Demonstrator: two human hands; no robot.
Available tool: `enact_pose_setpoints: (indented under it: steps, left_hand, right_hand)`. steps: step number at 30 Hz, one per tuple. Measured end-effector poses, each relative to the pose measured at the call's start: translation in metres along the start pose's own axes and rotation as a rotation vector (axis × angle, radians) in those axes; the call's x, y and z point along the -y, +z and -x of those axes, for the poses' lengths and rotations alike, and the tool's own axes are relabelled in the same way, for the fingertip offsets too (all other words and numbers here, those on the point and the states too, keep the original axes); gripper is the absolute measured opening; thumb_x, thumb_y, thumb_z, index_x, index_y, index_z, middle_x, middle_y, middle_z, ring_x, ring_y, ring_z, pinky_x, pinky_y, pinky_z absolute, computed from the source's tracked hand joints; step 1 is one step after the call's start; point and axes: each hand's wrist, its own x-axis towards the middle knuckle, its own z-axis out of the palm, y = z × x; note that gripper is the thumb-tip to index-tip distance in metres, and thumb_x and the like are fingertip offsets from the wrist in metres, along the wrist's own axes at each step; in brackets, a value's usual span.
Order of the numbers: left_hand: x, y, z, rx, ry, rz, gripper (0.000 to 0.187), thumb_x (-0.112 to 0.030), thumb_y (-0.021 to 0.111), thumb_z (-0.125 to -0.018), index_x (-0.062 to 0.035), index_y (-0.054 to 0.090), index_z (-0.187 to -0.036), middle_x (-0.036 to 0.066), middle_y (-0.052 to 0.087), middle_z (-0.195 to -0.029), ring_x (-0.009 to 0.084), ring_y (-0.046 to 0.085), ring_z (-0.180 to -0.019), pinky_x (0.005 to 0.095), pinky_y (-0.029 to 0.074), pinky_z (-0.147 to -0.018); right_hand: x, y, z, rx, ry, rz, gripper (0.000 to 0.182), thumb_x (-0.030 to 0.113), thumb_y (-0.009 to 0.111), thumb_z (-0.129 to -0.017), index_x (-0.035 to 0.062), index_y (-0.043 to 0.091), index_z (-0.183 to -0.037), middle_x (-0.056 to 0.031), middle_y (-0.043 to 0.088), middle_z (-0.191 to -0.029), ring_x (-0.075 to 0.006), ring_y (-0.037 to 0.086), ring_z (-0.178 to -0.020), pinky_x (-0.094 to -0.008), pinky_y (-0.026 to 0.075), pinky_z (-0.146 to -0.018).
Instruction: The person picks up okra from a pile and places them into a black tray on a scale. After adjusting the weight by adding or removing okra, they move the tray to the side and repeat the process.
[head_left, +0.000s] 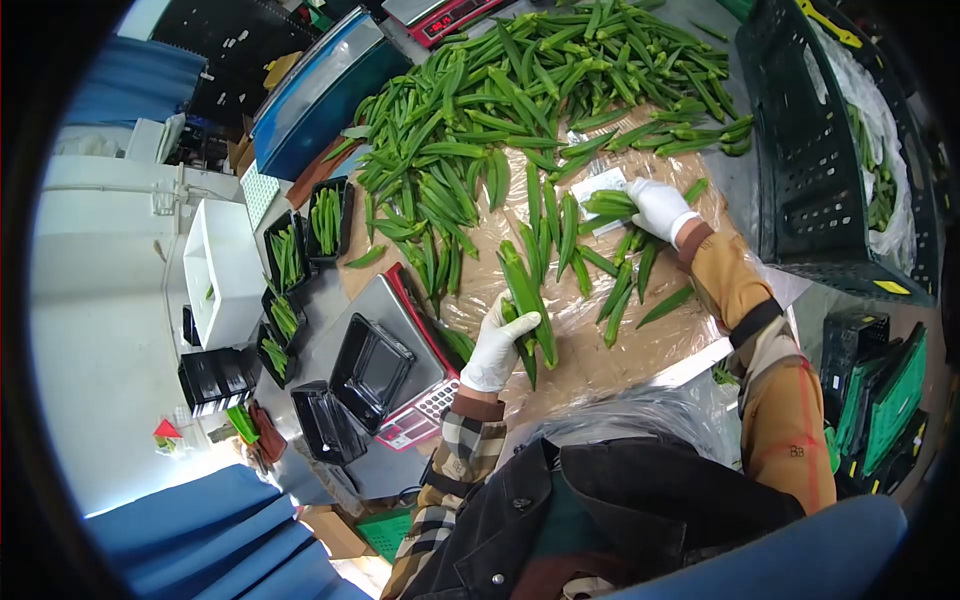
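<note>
My left hand (497, 345), in a white glove, is closed around several okra pods (532, 290), the thumb lying across them. In a matching glove, my right hand (660, 208) has its fingers closed on the ends of a few okra pods (608, 203). A white printed slip (598, 187) lies just beside those pods. Loose okra (625, 290) is scattered on the plastic-covered brown sheet (590, 350) between and around both hands. Beyond them spreads a large okra heap (480, 110).
Left of my left hand, a red-edged scale (430, 405) carries a black plastic tray (370, 368). Okra-filled black trays (327, 220) stand farther left, near a white bin (235, 270). A dark green crate (800, 150) borders the right side. A blue box (325, 95) sits at the back left.
</note>
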Motion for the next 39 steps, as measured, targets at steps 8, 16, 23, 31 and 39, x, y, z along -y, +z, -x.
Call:
enact_pose_setpoints:
  steps: [8, 16, 23, 31, 39]
  left_hand:
    - [0.001, -0.008, 0.031, -0.072, 0.053, 0.017, 0.033, -0.002, 0.066, -0.088, -0.0051, 0.056, -0.119, 0.007, 0.066, -0.109, 0.0213, 0.067, -0.096, 0.0345, 0.054, -0.086]
    - [0.01, 0.001, 0.05, -0.079, 0.06, 0.037, 0.035, 0.001, 0.067, -0.086, -0.0053, 0.054, -0.117, 0.007, 0.065, -0.105, 0.0206, 0.067, -0.093, 0.0341, 0.055, -0.084]
    - [0.013, 0.008, 0.063, -0.085, 0.094, -0.033, 0.036, -0.001, 0.07, -0.084, -0.0055, 0.055, -0.117, 0.004, 0.065, -0.101, 0.018, 0.067, -0.09, 0.0316, 0.055, -0.081]
    - [-0.001, 0.006, 0.088, -0.146, 0.201, -0.162, 0.049, -0.003, 0.073, -0.083, -0.0038, 0.05, -0.127, 0.004, 0.061, -0.111, 0.0148, 0.061, -0.103, 0.0304, 0.05, -0.09]
    - [-0.036, -0.043, 0.14, -0.221, 0.439, -0.784, 0.074, 0.003, 0.063, -0.086, 0.0004, 0.027, -0.15, 0.018, 0.049, -0.141, 0.0238, 0.045, -0.133, 0.0322, 0.033, -0.112]
  right_hand:
    - [0.038, -0.065, 0.061, 0.255, 0.359, -0.217, 0.031, 0.02, 0.07, -0.075, 0.0063, 0.066, -0.103, -0.0205, 0.069, -0.096, -0.0379, 0.066, -0.092, -0.0445, 0.053, -0.083]
    - [0.107, -0.023, 0.095, 0.088, 0.663, -0.385, 0.051, 0.032, 0.078, -0.073, 0.0026, 0.062, -0.111, -0.0236, 0.069, -0.097, -0.0378, 0.068, -0.09, -0.0445, 0.055, -0.079]
    - [0.143, 0.052, 0.088, -0.052, 0.732, -0.269, 0.067, 0.031, 0.081, -0.07, 0.0069, 0.052, -0.125, -0.0237, 0.066, -0.105, -0.0416, 0.067, -0.091, -0.0485, 0.053, -0.08]
    - [0.202, -0.018, 0.089, 0.222, 0.569, -1.484, 0.045, 0.015, 0.074, -0.082, 0.0002, 0.059, -0.122, -0.0084, 0.07, -0.1, -0.0172, 0.065, -0.09, -0.029, 0.053, -0.081]
    - [0.342, 0.01, 0.074, 0.101, 0.338, -1.928, 0.044, 0.007, 0.064, -0.094, 0.0034, 0.05, -0.135, -0.0061, 0.061, -0.123, -0.0132, 0.059, -0.109, -0.0278, 0.049, -0.094]
